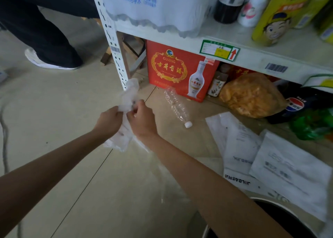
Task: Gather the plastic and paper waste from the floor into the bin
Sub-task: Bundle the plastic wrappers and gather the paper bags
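Right now my left hand (110,119) and right hand (142,118) are both closed on a crumpled clear plastic bag (127,100), held above the tiled floor (72,165). An empty plastic bottle (177,107) and white mailer bags (261,158) lie near the bin (275,209).

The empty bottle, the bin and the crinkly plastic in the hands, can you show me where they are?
Empty clear plastic bottle (175,105): head view, on its ribbed middle, lying on the floor.
Bin (273,202): head view, on its rim, bottom right.
Crumpled clear plastic wrap (128,97): head view, on the bunched part above both hands.
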{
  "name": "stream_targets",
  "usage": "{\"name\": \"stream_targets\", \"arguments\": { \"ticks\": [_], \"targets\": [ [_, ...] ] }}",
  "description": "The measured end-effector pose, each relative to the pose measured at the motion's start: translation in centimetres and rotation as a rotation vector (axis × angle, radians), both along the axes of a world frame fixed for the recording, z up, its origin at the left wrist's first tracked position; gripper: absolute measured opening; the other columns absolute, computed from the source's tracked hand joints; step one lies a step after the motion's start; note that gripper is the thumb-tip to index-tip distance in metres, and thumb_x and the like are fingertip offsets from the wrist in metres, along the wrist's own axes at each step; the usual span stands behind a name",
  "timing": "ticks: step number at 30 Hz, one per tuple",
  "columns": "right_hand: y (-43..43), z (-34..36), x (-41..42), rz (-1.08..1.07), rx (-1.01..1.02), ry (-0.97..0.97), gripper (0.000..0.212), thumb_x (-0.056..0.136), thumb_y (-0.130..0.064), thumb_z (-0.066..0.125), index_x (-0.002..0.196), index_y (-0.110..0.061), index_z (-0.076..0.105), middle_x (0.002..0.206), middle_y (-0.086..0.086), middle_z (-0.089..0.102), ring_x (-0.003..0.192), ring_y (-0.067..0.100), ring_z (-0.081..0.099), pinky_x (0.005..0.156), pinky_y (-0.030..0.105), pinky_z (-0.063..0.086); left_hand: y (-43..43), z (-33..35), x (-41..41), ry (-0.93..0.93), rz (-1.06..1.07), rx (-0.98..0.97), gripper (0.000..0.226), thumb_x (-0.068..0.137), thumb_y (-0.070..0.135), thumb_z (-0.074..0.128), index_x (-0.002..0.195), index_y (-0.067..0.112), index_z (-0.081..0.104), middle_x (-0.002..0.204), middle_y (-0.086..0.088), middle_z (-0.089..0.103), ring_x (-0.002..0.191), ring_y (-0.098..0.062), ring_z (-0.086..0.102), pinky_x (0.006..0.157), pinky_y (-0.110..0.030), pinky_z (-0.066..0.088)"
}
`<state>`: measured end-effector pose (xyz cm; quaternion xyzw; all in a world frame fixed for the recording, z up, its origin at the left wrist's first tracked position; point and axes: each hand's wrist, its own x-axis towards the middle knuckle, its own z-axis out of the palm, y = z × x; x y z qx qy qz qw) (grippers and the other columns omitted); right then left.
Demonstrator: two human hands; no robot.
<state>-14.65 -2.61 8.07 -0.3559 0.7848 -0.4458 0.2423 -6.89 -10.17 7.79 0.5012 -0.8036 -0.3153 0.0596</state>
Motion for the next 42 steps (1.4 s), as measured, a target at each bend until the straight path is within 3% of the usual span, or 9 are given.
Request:
{"name": "stream_targets", "arguments": {
  "ticks": [3, 7, 11, 15, 19, 22, 26, 38, 42],
  "targets": [
    [-0.1, 1.0, 0.7, 0.117, 0.012, -0.147, 0.019, 0.089, -0.004, 0.051, 0.105, 0.005, 0.057, 0.104, 0.023, 0.068, 0.093, 0.035, 0.062, 0.062, 0.003, 0.042, 0.4, 1.3, -1.7, 0.129, 0.109, 0.075, 0.038, 0.094, 0.035, 0.029, 0.091, 0.008, 0.056, 0.104, -0.024, 0.065, 0.086, -0.034, 0.057, 0.073, -0.036, 0.043],
    [0.2, 0.9, -0.3, 0.281, 0.064, -0.346, 0.019, 0.085, -0.003, 0.052, 0.097, 0.005, 0.063, 0.081, 0.011, 0.062, 0.078, 0.022, 0.054, 0.063, 0.020, 0.041, -0.3, 1.5, -0.8, 0.214, 0.133, 0.242, 0.052, 0.082, 0.056, 0.049, 0.088, 0.006, 0.061, 0.079, -0.010, 0.069, 0.071, -0.029, 0.068, 0.052, -0.024, 0.058],
    [1.0, -0.9, -2.8, 0.218, 0.011, -0.651, 0.014, 0.087, 0.006, 0.053, 0.096, -0.004, 0.056, 0.088, 0.016, 0.065, 0.067, 0.014, 0.062, 0.059, 0.021, 0.049, -1.3, 0.3, 0.9, 0.216, 0.200, 0.239, 0.032, 0.080, 0.007, 0.059, 0.112, 0.003, 0.062, 0.096, -0.019, 0.065, 0.071, -0.033, 0.065, 0.043, -0.026, 0.058],
    [3.6, -6.7, -6.6, 0.389, 0.480, 0.021, 0.009, 0.085, -0.009, 0.056, 0.094, -0.008, 0.055, 0.102, 0.016, 0.063, 0.100, 0.034, 0.063, 0.083, 0.036, 0.051, -1.3, 0.0, 1.1, 0.065, 0.053, 0.014, 0.033, 0.087, 0.001, 0.046, 0.117, 0.007, 0.059, 0.091, -0.015, 0.064, 0.039, -0.016, 0.060, 0.039, -0.021, 0.052],
    [8.7, -12.7, -6.0, 0.665, 0.996, 0.354, 0.062, 0.078, -0.004, 0.067, 0.131, -0.004, 0.036, 0.132, 0.020, 0.043, 0.121, 0.039, 0.048, 0.092, 0.041, 0.047, -0.9, -1.3, 1.1, -0.031, -0.039, -0.029, 0.030, 0.087, 0.001, 0.043, 0.111, 0.004, 0.060, 0.090, -0.020, 0.069, 0.049, -0.027, 0.064, 0.056, -0.037, 0.060],
    [10.0, -14.9, -4.8, 0.625, 0.967, 0.442, 0.051, 0.086, -0.003, 0.056, 0.134, -0.005, 0.037, 0.133, 0.018, 0.045, 0.127, 0.035, 0.042, 0.098, 0.047, 0.045, 0.0, -2.6, 0.8, -0.115, -0.146, -0.040, 0.027, 0.084, 0.000, 0.042, 0.103, 0.006, 0.060, 0.083, -0.016, 0.068, 0.039, -0.018, 0.060, 0.037, -0.022, 0.052],
    [9.9, -15.0, -4.4, 0.723, 0.999, 0.525, 0.032, 0.096, -0.005, 0.040, 0.126, -0.004, 0.053, 0.133, 0.013, 0.055, 0.128, 0.029, 0.047, 0.092, 0.014, 0.043, 1.2, -3.2, 0.0, -0.161, -0.248, -0.014, 0.023, 0.083, -0.002, 0.040, 0.094, 0.009, 0.058, 0.073, -0.008, 0.065, 0.034, -0.010, 0.057, 0.033, -0.017, 0.048],
    [5.5, -1.1, -5.5, 0.104, 0.440, 0.156, 0.031, 0.086, -0.015, 0.054, 0.113, -0.002, 0.047, 0.115, 0.020, 0.062, 0.107, 0.039, 0.059, 0.079, 0.035, 0.047, 3.7, 0.2, -3.2, -0.139, -0.263, 0.068, 0.028, 0.084, 0.005, 0.039, 0.104, 0.010, 0.057, 0.088, -0.012, 0.066, 0.050, -0.022, 0.061, 0.054, -0.026, 0.049],
    [5.3, 1.0, -3.5, 0.112, 0.271, 0.026, 0.035, 0.087, -0.010, 0.053, 0.121, -0.002, 0.048, 0.112, 0.022, 0.067, 0.105, 0.039, 0.061, 0.084, 0.038, 0.048, 5.2, 2.2, -5.3, 0.086, -0.124, 0.274, 0.032, 0.090, 0.030, 0.039, 0.067, 0.014, 0.056, 0.071, -0.007, 0.060, 0.067, -0.026, 0.057, 0.060, -0.030, 0.044]
  ]
}}
